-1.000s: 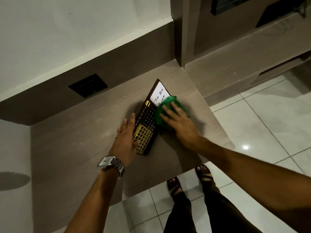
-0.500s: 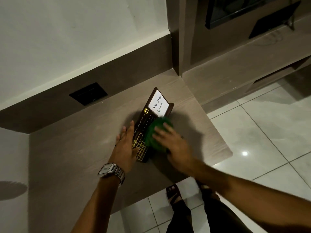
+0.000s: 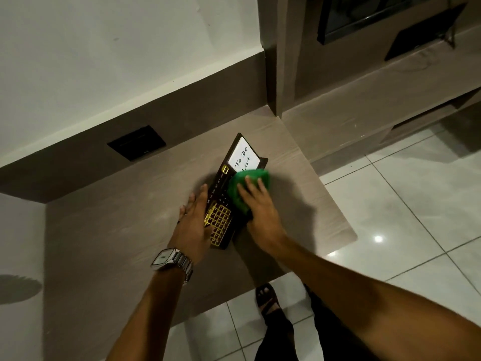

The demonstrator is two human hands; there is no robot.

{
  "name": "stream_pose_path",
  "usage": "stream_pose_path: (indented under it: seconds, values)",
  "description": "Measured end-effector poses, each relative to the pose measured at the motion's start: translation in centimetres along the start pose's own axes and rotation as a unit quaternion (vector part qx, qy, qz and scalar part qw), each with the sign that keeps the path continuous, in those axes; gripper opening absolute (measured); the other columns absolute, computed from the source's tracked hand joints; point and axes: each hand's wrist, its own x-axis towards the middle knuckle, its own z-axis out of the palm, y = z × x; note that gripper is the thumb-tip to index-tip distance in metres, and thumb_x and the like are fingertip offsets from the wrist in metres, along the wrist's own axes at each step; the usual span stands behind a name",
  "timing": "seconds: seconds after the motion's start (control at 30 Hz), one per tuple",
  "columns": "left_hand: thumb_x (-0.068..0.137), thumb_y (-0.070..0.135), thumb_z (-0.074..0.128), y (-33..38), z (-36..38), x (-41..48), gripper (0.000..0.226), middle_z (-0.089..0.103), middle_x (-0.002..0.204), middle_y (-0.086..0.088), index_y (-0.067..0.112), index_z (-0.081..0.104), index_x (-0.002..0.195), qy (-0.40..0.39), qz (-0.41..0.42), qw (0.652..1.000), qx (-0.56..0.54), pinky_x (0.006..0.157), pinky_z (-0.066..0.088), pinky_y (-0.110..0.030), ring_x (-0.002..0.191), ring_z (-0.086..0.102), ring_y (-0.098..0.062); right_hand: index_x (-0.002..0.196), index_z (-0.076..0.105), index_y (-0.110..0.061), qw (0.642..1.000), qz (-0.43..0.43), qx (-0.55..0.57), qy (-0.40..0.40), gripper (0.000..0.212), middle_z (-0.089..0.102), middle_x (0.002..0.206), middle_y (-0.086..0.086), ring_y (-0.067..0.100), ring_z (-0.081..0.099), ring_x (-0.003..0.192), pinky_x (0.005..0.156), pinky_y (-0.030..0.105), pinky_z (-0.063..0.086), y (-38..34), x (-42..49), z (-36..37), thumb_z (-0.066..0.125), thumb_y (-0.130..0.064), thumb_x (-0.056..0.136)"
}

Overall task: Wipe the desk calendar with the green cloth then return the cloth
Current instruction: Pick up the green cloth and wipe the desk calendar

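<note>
Right hand [image 3: 260, 207]: flat, fingers straight, pressing green cloth [image 3: 240, 187] onto calendar board [image 3: 220, 190] | cloth: under my fingertips, touching white To Do List panel [image 3: 243, 157] beyond them | left hand [image 3: 194, 225]: flat, fingers straight along board's left edge | board: between my hands, on wooden desk [image 3: 117, 230]

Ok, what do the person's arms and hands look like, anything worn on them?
The left forearm and right forearm are bare, with no sleeves in view. The left hand and right hand wear no gloves. On the left wrist sits a silver wristwatch with a metal link band and a pale rectangular face.
</note>
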Motion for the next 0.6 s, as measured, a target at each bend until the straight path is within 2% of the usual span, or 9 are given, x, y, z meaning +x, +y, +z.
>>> stream_pose_path:
  seconds: [0.1, 0.17, 0.2, 0.27, 0.33, 0.4, 0.47, 0.53, 0.6]
  values:
    - [0.079, 0.002, 0.067, 0.1, -0.2, -0.1, 0.109, 0.010, 0.158, -0.009, 0.039, -0.012, 0.145, -0.001, 0.024, 1.000, -0.001, 0.117, 0.004, -0.049, 0.144, 0.006, -0.027, 0.152, 0.021, -0.025, 0.991, -0.125, -0.028, -0.042, 0.092, 0.010, 0.162, -0.002, 0.024, -0.004, 0.148, 0.107, 0.054, 0.033, -2.4, -1.6, 0.3, 0.063, 0.010, 0.078]
    - [0.078, 0.003, 0.069, 0.1, -0.2, -0.2, 0.105, 0.021, 0.156, -0.012, 0.031, -0.003, 0.148, -0.002, 0.030, 0.999, -0.010, 0.117, 0.009, -0.051, 0.142, 0.018, -0.031, 0.151, 0.026, -0.023, 0.980, -0.180, -0.060, -0.053, 0.086, 0.015, 0.162, 0.002, 0.027, 0.000, 0.149, 0.109, 0.056, 0.027, -2.9, -1.3, -0.2, 0.066, 0.002, 0.080]
    - [0.079, 0.003, 0.069, 0.1, -0.3, -0.3, 0.103, 0.024, 0.154, -0.013, 0.031, -0.002, 0.148, -0.005, 0.017, 1.000, -0.014, 0.115, 0.016, -0.055, 0.140, 0.023, -0.036, 0.151, 0.026, -0.023, 0.980, -0.176, -0.078, -0.047, 0.084, 0.015, 0.162, 0.002, 0.027, 0.000, 0.149, 0.111, 0.056, 0.025, -2.8, -0.8, -0.7, 0.065, 0.001, 0.081]
    - [0.081, 0.004, 0.065, 0.4, -0.4, -0.4, 0.102, 0.027, 0.153, -0.014, 0.034, -0.006, 0.147, -0.014, -0.016, 1.000, -0.019, 0.105, 0.032, -0.063, 0.136, 0.028, -0.043, 0.152, 0.023, -0.024, 0.990, -0.102, -0.095, -0.028, 0.083, 0.010, 0.163, 0.000, 0.028, -0.002, 0.149, 0.112, 0.058, 0.029, -2.5, 0.4, -1.6, 0.061, 0.003, 0.084]
    - [0.082, 0.002, 0.064, 0.8, -0.7, -0.5, 0.102, 0.030, 0.151, -0.016, 0.036, -0.007, 0.146, -0.020, -0.021, 0.999, -0.028, 0.100, 0.038, -0.064, 0.133, 0.033, -0.044, 0.153, 0.021, -0.024, 0.993, -0.065, -0.097, -0.013, 0.083, 0.008, 0.164, 0.000, 0.029, -0.003, 0.148, 0.111, 0.060, 0.030, -2.6, 0.7, -1.7, 0.059, 0.004, 0.084]
    - [0.079, 0.000, 0.067, 1.0, -0.9, -0.5, 0.103, 0.041, 0.144, -0.019, 0.028, -0.005, 0.148, -0.006, -0.003, 0.999, -0.038, 0.099, 0.040, -0.062, 0.122, 0.048, -0.042, 0.151, 0.027, -0.022, 0.981, -0.156, -0.116, -0.020, 0.085, 0.015, 0.162, 0.004, 0.031, 0.002, 0.148, 0.113, 0.059, 0.023, -3.2, -0.2, -0.9, 0.064, 0.005, 0.080]
    - [0.077, 0.003, 0.071, 1.0, -1.1, -0.5, 0.106, 0.048, 0.138, -0.021, 0.020, -0.005, 0.149, 0.000, -0.004, 0.999, -0.048, 0.096, 0.046, -0.056, 0.108, 0.058, -0.036, 0.147, 0.035, -0.022, 0.955, -0.262, -0.127, -0.055, 0.084, 0.024, 0.160, 0.007, 0.033, 0.010, 0.147, 0.111, 0.057, 0.012, -3.3, -1.6, 0.1, 0.075, -0.005, 0.075]
    - [0.076, 0.004, 0.073, 1.1, -1.2, -0.6, 0.107, 0.049, 0.136, -0.021, 0.017, -0.004, 0.149, -0.003, -0.004, 0.998, -0.056, 0.095, 0.046, -0.056, 0.105, 0.060, -0.035, 0.146, 0.038, -0.023, 0.943, -0.295, -0.139, -0.065, 0.084, 0.026, 0.159, 0.007, 0.033, 0.010, 0.147, 0.108, 0.057, 0.007, -2.6, -1.8, 0.1, 0.079, -0.013, 0.074]
    - [0.077, -0.001, 0.071, 1.1, -1.0, -0.6, 0.101, 0.046, 0.139, -0.022, 0.016, 0.003, 0.149, 0.002, 0.002, 0.998, -0.062, 0.102, 0.036, -0.063, 0.115, 0.054, -0.038, 0.147, 0.036, -0.025, 0.942, -0.286, -0.167, -0.049, 0.085, 0.022, 0.160, 0.004, 0.031, 0.006, 0.147, 0.108, 0.057, 0.008, -1.7, -0.5, -0.4, 0.079, -0.012, 0.074]
